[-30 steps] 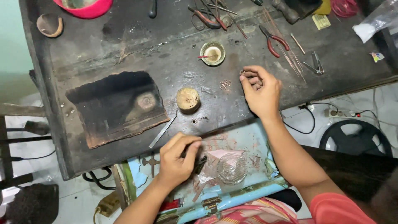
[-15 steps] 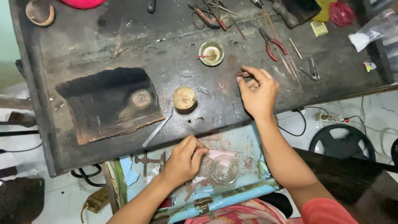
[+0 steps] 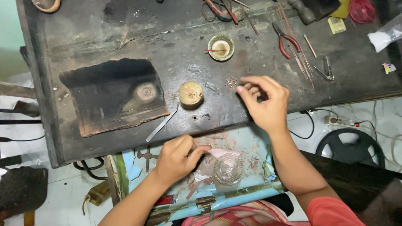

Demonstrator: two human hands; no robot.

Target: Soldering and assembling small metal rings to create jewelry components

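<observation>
Over the drawer, left hand (image 3: 178, 157) grip pinching a pink sheet (image 3: 222, 153), long axis pointing right.

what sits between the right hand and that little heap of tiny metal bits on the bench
Nothing visible. The right hand hovers with its fingertips just beside the small heap of metal bits, only bare dark bench between them. The round wooden block stands off to the side.
</observation>
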